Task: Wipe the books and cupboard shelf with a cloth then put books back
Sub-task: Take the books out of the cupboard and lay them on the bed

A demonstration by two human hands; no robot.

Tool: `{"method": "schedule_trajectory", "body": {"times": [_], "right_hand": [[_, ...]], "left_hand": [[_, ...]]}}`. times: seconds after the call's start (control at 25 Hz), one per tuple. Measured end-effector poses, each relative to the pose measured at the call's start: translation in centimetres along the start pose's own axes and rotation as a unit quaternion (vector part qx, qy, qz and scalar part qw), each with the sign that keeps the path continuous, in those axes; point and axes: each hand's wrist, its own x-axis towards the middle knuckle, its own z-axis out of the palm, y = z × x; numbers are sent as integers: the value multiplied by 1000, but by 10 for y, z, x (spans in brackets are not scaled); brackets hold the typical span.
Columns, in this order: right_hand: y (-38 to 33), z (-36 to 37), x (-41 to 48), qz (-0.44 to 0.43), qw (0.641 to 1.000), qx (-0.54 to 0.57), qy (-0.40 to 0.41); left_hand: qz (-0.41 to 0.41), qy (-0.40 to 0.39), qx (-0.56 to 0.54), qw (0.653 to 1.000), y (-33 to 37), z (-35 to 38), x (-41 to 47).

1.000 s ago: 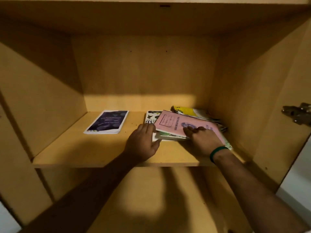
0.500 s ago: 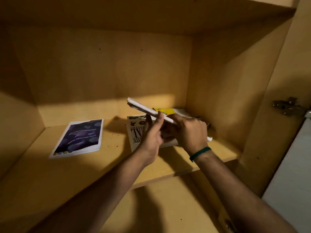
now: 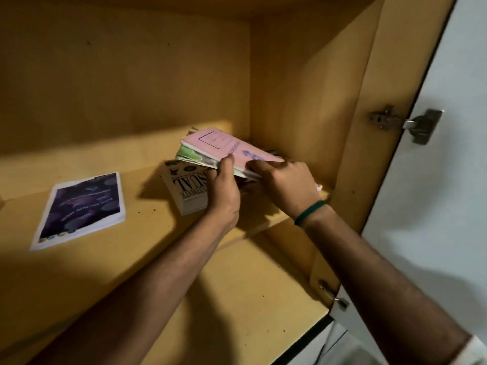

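Observation:
A small stack of thin books, a pink one (image 3: 218, 144) on top and a green one beneath, is held tilted above the wooden cupboard shelf (image 3: 147, 233) near its right wall. My left hand (image 3: 224, 191) grips the stack's near edge from below, thumb on the pink cover. My right hand (image 3: 287, 185), with a green band at the wrist, clamps the stack's right end. Under the stack a thick white book (image 3: 185, 189) with black lettering lies flat. A purple-covered book (image 3: 81, 209) lies flat further left. No cloth shows.
The cupboard's right wall (image 3: 303, 101) stands close beside the stack. The open white door (image 3: 442, 180) hangs at right on metal hinges (image 3: 405, 122). A lower shelf (image 3: 237, 312) shows below my arms.
One second ago the stack lay on the shelf under my hands. Both hands have lifted it off the thick white book and now hold it tilted. The view has swung left.

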Motion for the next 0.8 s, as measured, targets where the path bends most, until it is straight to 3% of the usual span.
{"method": "schedule_trajectory", "body": {"times": [0.12, 0.24, 0.32, 0.44, 0.64, 0.72, 0.8], "right_hand": [[20, -44, -28, -57, 988, 35, -142], [19, -91, -72, 99, 927, 111, -344], [15, -112, -99, 165, 896, 133, -390], [23, -167, -147, 216, 859, 233, -401], [18, -236, -289, 368, 685, 423, -464], [-2, -247, -358, 417, 596, 503, -468], [-21, -264, -421, 474, 533, 516, -475]], "left_hand": [[4, -53, -41, 998, 6, -2, -24], [19, -98, -68, 993, 12, 10, -70], [30, -141, -55, 988, 12, 20, -104], [-33, -215, 45, 975, 4, 32, -163], [-281, -307, 225, 881, -65, 28, -267], [-346, -316, 284, 837, -108, 22, -308], [-384, -308, 325, 808, -148, 14, -336]]}}
